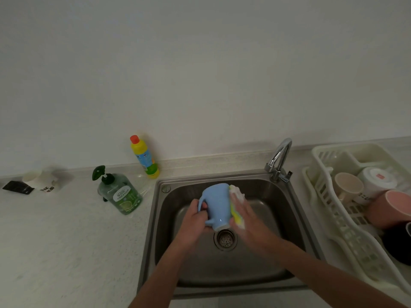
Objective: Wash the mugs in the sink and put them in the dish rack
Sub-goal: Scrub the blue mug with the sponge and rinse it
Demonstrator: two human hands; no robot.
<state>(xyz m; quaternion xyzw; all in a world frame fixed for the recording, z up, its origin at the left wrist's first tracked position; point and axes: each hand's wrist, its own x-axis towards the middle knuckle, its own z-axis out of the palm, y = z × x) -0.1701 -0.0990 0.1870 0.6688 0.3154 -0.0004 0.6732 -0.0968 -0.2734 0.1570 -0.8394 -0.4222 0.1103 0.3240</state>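
Note:
Over the steel sink (pixel 169 258) I hold a light blue mug (pixel 217 204) tipped on its side, base toward me. My left hand (pixel 194 221) grips it by the handle. My right hand (pixel 246 216) presses a yellow and white sponge (pixel 236 206) against the mug's right side, fingers mostly straight over the sponge. The white dish rack (pixel 329 216) stands on the counter right of the sink. In it lie a cream mug (pixel 348 185), a white mug (pixel 378 181), a pink mug (pixel 391 207) and a dark one (pixel 398 243) at the frame's edge.
The chrome faucet (pixel 279 161) stands at the sink's back right corner; no water stream shows. A drain strainer (pixel 225 240) sits below the mug. On the left counter are a green soap pump bottle (pixel 120 194), a yellow cleaner bottle (pixel 144 157) and a white mug (pixel 41 180).

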